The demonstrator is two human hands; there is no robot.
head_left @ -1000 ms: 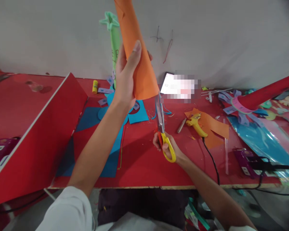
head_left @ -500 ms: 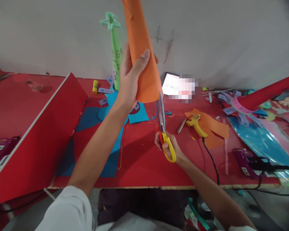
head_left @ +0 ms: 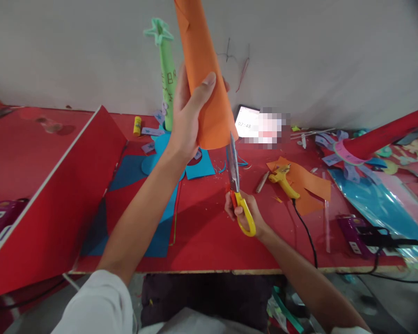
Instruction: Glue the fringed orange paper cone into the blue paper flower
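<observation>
Orange paper cone [head_left: 214, 116] gripped in left hand [head_left: 187, 121]; right hand [head_left: 254, 207] clasps scissors [head_left: 233, 170], blade tips at cone's lower rim.

the cone [head_left: 214, 118] is orange, scissor handles [head_left: 243, 203] yellow and red.

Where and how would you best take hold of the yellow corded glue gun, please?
Probably by its yellow handle, from the near right side: the glue gun lies on orange paper, handle slanting toward the near right, black cord trailing from its end.
</observation>
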